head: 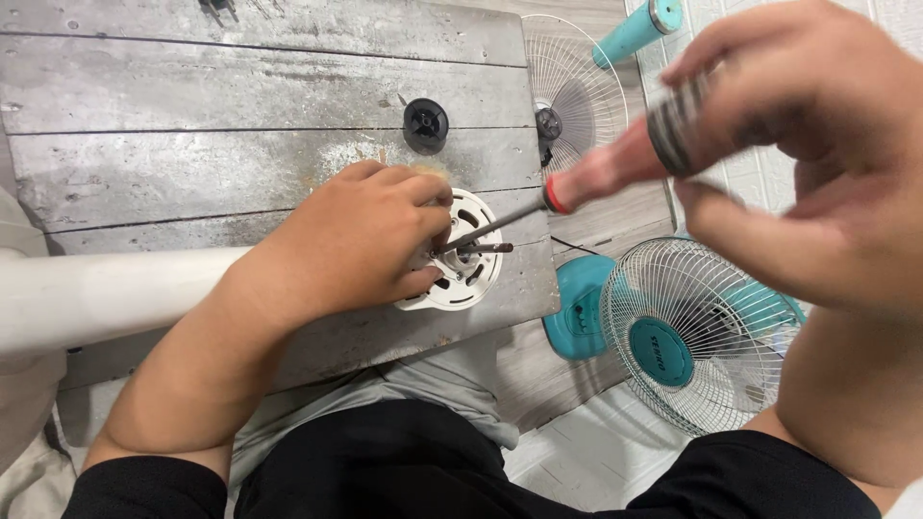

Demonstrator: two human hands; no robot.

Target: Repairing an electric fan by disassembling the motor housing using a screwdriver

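On the grey plank tabletop (192,86), the left hand (361,240) is clamped over the white fan motor housing (471,279) near the front edge. The right hand (798,144), closed around the screwdriver (567,190), angles its shaft down-left onto the housing beside the shaft stub (488,248).

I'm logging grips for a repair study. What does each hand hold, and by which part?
The right hand holds a screwdriver by its handle. The left hand grips the white fan motor housing by its side.
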